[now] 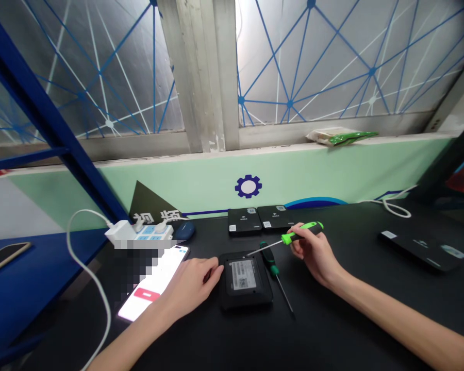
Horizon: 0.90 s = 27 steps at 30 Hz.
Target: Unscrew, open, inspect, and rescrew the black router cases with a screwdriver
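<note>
In the head view a square black box lies on the dark table with a white printed label facing up. My left hand is at its left edge, fingers curled and fingertips against the box. Between the fingers of my right hand is a screwdriver with a bright green and black handle. Its thin shaft slants down to the left, and the tip meets the far edge of the box near a small screw. A second, dark green screwdriver lies just right of the box, untouched.
Two flat black boxes stand side by side at the back, and another black box lies far right. A lit phone is under my left forearm. Behind it are a power strip, a dark blue mouse and a white cable.
</note>
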{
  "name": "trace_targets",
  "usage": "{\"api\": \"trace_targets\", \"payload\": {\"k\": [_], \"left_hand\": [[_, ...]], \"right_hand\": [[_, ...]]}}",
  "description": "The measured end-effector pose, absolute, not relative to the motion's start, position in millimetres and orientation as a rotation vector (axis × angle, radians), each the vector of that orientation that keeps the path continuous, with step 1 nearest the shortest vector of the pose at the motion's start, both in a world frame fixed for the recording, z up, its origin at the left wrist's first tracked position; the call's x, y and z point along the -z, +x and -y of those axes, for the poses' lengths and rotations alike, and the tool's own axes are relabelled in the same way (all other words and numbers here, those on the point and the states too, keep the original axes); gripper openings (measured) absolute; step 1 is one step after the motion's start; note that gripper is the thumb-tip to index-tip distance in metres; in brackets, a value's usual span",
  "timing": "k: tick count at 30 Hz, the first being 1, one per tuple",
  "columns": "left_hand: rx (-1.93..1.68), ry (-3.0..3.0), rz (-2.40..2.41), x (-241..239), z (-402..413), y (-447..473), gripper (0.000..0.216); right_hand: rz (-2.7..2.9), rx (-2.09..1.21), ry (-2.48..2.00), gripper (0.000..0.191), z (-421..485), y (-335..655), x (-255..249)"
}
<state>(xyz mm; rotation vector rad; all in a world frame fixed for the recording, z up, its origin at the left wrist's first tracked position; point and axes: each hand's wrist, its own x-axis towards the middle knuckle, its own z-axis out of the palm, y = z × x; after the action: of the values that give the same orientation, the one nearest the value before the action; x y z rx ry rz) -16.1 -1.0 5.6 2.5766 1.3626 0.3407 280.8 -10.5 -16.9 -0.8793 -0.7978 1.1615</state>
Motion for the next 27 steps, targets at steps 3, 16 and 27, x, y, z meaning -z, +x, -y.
{"api": "trace_targets", "payload": {"k": [3, 16, 27], "left_hand": [[-0.344, 2.587, -1.366, -5.4, 1.0, -16.3, 0.039], [-0.339, 2.566, -1.357, -8.1, 1.1, -15.0, 0.039], [-0.301, 2.589, -1.354, -3.9, 0.0, -17.5, 0.039]], "right_hand": [[0.836, -1.109, -0.882, 0.022, 9.7, 285.7, 11.7], [0.827, -1.062, -0.954, 0.028, 5.0, 295.0, 7.5], [0.923, -0.946, -1.014, 0.026, 0.9, 299.2, 15.0]]}}
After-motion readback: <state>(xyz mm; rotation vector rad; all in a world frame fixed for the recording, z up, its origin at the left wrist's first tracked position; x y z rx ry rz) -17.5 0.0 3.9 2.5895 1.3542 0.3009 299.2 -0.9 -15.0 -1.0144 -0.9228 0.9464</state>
